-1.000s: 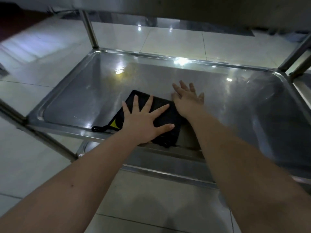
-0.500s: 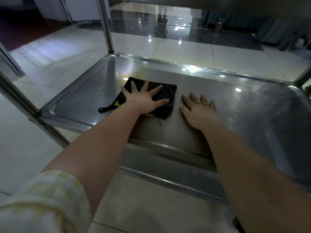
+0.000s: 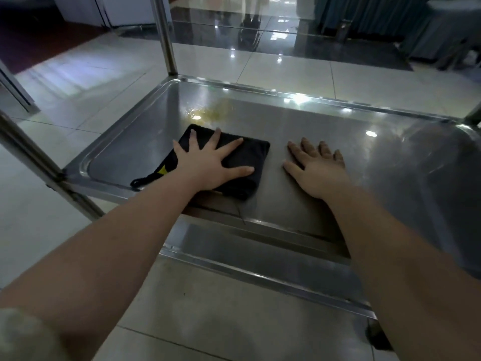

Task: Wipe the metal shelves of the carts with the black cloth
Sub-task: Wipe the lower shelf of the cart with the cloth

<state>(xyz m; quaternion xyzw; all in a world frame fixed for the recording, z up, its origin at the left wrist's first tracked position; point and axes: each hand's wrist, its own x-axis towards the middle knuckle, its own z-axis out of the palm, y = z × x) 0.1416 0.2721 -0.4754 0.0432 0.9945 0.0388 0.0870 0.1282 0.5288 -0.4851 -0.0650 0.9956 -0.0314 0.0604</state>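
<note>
Left hand flat on the black cloth, fingers straight and spread wide, palm pressing down; nothing curled round the fabric. Right hand just beside the cloth and apart from it, fingers straight and close together, palm down on bare metal. Cloth folded to a rough rectangle, lying on the metal shelf toward its left-centre, near the front edge. A black loop trails from the cloth's near-left corner, with a small yellow tag showing by the left wrist. Shelf is a shallow tray with a raised rim, shiny, throwing back ceiling light spots; a yellowish smear sits on the metal just beyond the cloth. Upright post at the far-left corner, another slanted post at the near-left. Second, lower shelf visible beneath the front edge. Pale tiled floor all round. Light sleeve edge at bottom left.
</note>
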